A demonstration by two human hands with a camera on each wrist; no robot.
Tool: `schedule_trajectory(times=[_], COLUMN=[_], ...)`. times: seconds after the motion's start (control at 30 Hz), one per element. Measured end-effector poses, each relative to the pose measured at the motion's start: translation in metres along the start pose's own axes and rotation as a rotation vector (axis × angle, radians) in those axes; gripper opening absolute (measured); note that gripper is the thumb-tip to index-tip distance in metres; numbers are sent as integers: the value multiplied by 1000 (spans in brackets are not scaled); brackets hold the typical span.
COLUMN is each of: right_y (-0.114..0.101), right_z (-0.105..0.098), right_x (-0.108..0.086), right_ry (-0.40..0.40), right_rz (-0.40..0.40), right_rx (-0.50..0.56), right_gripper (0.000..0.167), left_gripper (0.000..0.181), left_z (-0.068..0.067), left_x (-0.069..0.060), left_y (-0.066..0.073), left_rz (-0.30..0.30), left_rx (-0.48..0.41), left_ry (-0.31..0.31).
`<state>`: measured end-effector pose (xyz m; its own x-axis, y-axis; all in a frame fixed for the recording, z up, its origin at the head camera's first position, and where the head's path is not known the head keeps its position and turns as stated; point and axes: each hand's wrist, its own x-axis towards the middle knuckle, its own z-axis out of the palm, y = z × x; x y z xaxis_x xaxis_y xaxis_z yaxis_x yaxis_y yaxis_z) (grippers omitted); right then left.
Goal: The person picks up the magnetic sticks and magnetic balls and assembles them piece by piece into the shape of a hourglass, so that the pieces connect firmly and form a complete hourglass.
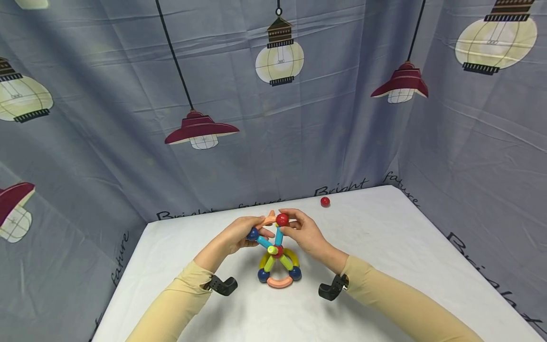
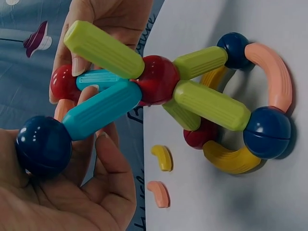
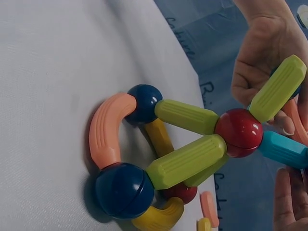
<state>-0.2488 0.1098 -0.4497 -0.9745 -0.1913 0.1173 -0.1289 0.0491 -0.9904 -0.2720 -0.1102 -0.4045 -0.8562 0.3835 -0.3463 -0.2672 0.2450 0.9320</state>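
Observation:
A construction of coloured balls and rods stands on the white table, with a red hub ball (image 2: pixel 159 79) at its middle. Its base ring joins blue balls (image 1: pixel 295 273), a red ball and curved orange and yellow rods (image 2: pixel 269 72). Green rods (image 3: pixel 185 161) rise from it to the hub. My left hand (image 1: pixel 239 233) holds the blue ball (image 2: pixel 43 146) at the end of a light-blue rod (image 2: pixel 101 110), beside an orange curved rod (image 1: pixel 267 221). My right hand (image 1: pixel 306 232) pinches the red ball (image 1: pixel 282 219) atop the other light-blue rod (image 1: pixel 279 236). Another green rod (image 2: pixel 103 48) sticks out free from the hub.
A loose red ball (image 1: pixel 325 202) lies near the table's back edge. Behind the construction are a loose yellow curved piece (image 2: pixel 162 158) and an orange one (image 2: pixel 159 194). Grey-blue curtains (image 1: pixel 256 156) with printed lamps hang around the table (image 1: pixel 363 228).

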Motion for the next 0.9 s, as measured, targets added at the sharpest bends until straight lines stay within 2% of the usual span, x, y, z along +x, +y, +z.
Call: schedule_trajectory(times=[0.23, 0.53, 0.7, 0.9], right_y=[0, 4, 9, 20], right_z=[-1, -6, -20, -44], right_x=[0, 0, 6, 19], right_ry=[-7, 5, 69, 193], right_rz=[11, -4, -21, -22], right_rx=[15, 9, -15, -71], right_gripper=[54, 50, 46, 43], left_gripper=[45, 36, 33, 33], left_z=[-3, -5, -5, -6], left_x=[1, 3, 4, 2], left_y=[3, 2, 2, 1], left_rz=[-37, -54, -60, -60], left_rx=[-36, -13, -4, -11], left_ry=[-24, 48, 73, 68])
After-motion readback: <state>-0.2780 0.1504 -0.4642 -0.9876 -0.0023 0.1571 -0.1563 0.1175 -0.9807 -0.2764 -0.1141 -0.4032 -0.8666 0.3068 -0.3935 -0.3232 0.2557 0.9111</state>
